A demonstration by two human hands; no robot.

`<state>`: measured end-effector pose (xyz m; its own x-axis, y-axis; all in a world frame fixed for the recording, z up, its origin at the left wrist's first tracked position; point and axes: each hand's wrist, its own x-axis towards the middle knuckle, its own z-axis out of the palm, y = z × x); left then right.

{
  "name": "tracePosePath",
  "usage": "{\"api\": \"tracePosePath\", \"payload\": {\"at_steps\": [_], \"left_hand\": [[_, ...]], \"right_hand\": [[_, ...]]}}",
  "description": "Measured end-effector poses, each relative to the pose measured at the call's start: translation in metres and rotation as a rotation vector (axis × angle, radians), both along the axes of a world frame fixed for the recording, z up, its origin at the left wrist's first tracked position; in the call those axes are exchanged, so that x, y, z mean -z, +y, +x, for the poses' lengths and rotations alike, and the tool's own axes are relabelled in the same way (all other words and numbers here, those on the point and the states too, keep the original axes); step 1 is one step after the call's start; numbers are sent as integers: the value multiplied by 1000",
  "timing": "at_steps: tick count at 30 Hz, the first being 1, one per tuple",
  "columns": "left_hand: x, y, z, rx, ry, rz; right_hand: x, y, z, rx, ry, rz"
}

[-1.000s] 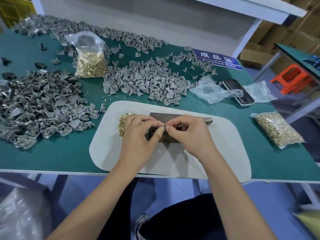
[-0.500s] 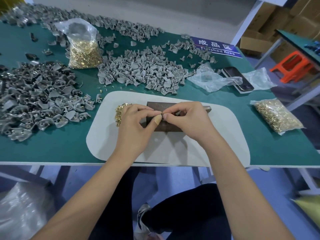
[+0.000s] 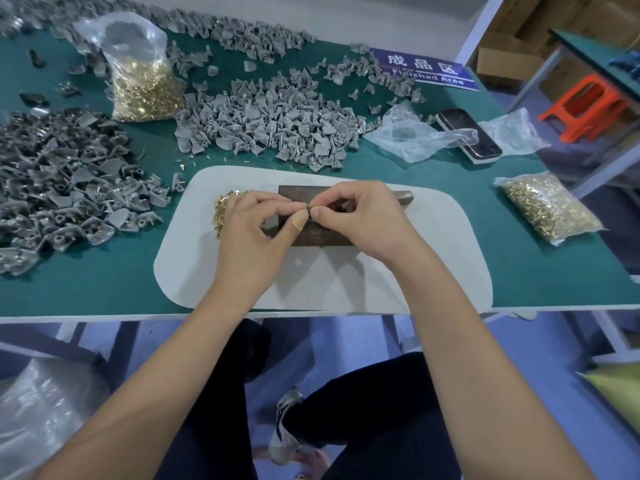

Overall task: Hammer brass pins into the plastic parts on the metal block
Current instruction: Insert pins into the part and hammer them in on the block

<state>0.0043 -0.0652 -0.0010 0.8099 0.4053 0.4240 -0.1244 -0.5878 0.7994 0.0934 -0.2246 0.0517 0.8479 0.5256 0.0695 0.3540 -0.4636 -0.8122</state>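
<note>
- Our left hand [image 3: 254,221] and right hand [image 3: 349,213] meet fingertip to fingertip over the metal block [image 3: 313,233], pinching something small — likely a brass pin entering a plastic part, though both are hidden.
- Loose pins [image 3: 221,209] lie just beside the left hand on the bench [image 3: 104,282] — close for quick picking.

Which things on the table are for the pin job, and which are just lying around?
For the job: metal block, loose brass pins, grey plastic parts, left hand, right hand.

Lying about: phone, empty plastic bags, blue sign.
</note>
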Motion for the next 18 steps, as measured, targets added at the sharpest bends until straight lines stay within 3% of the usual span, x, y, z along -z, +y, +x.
{"api": "tracePosePath", "payload": {"at_steps": [18], "left_hand": [[-3, -1, -2, 2, 39, 8]], "right_hand": [[2, 0, 3, -51, -8, 22]]}}
